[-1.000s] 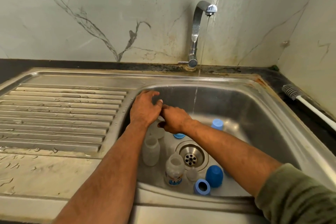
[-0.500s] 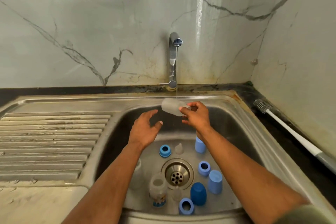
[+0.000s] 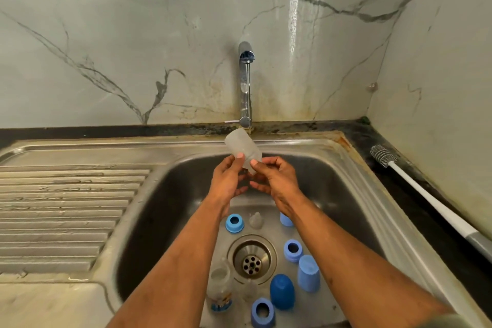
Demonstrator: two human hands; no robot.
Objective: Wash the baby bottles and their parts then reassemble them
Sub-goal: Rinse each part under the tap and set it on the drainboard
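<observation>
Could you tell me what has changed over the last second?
The right hand lifted a clear bottle from the sink up under the tap stream, and the left hand then took hold too. The blue caps and rings lie as before; water is running.

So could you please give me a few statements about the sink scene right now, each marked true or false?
1. Both hands, left hand and right hand, hold the frosted clear plastic bottle. True.
2. The chrome tap is turned off. False: a thin stream runs from it.
3. The white-handled bottle brush lies in the steel sink basin. False: it lies on the dark counter to the right.
4. The dark blue dome cap stands near the drain. True.
5. The ribbed draining board carries bottle parts. False: none show there.
</observation>
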